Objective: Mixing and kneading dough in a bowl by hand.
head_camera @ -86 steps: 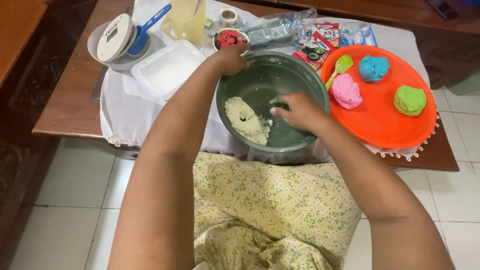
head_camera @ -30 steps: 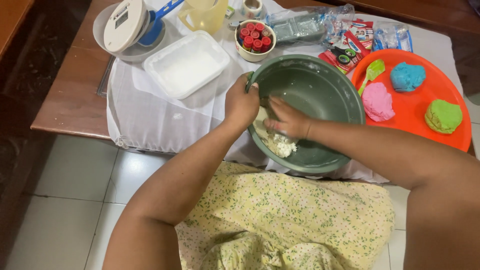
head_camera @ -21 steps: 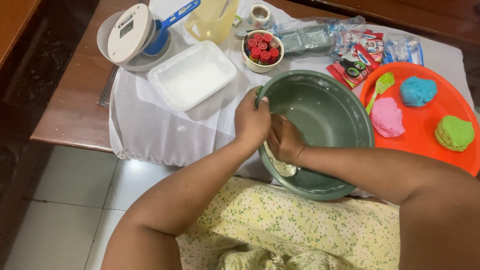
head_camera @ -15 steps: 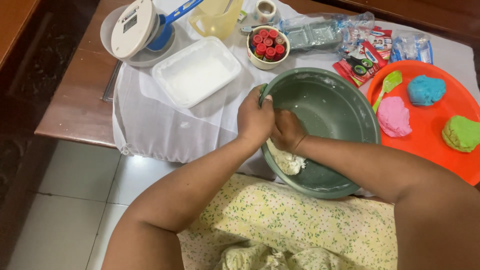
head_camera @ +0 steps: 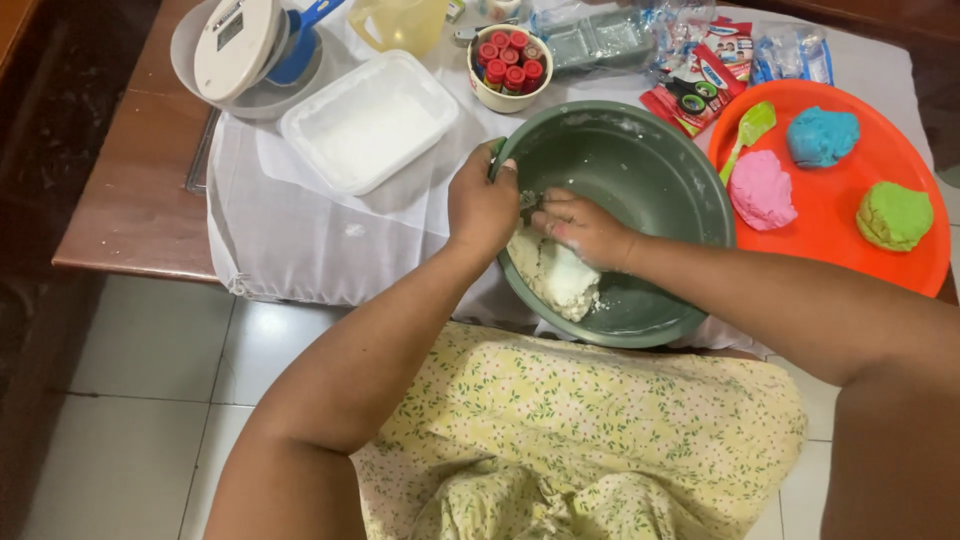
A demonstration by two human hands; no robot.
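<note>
Covering: white cloth [head_camera: 300, 230] over wooden table [head_camera: 120, 200], tiled floor below.
Edge: green bowl [head_camera: 640, 200] overhangs near side.
Left hand [head_camera: 482, 205]: clamped on bowl rim.
Right hand [head_camera: 585, 228]: pressing white dough [head_camera: 555, 280], grip seemingly loose.
Space: orange tray [head_camera: 850, 250] touching bowl.

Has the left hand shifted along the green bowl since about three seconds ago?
Yes. The left hand gripped the bowl's far rim near the cup of red-capped bottles; now it holds the left rim, nearer the person, beside the dough.

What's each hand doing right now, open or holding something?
Left hand: closed in a grip on the rim of the green bowl.
Right hand: inside the bowl, fingers curled, pressing on the white dough.
</note>
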